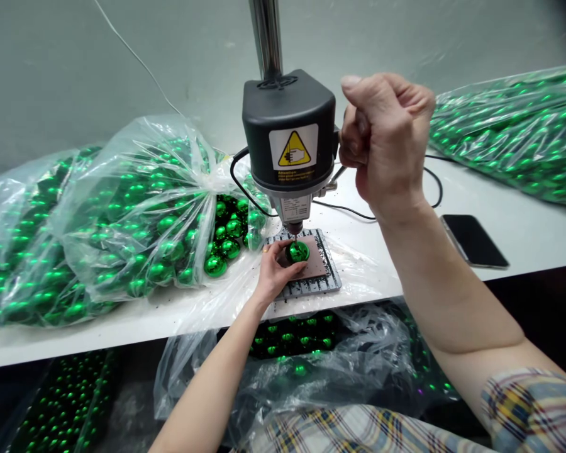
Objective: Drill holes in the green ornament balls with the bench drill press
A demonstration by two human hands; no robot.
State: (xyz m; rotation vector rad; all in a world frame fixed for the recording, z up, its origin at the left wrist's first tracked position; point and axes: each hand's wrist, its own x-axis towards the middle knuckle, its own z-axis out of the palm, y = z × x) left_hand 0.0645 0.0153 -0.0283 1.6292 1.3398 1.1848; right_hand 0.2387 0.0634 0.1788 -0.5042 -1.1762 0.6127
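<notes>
My left hand (277, 267) pinches a shiny green ball ornament (300, 251) between thumb and fingers. The ball rests on a flat pinkish pad (317, 261) on the drill press's slotted metal base (330, 277). Right above it, the bit of the small black drill press (290, 135) comes down to the ball's top; whether it has entered the ball is too small to tell. My right hand (389, 135) is raised in a fist beside the drill head, closed on the press's feed lever (340, 173). Most of the lever is hidden by the hand.
Clear plastic bags (122, 214) of green balls fill the left of the white table (358, 236), one open toward the drill. Another bag (514, 132) lies at the right, near a phone (474, 240). An open bag (358, 352) with balls hangs below the front edge.
</notes>
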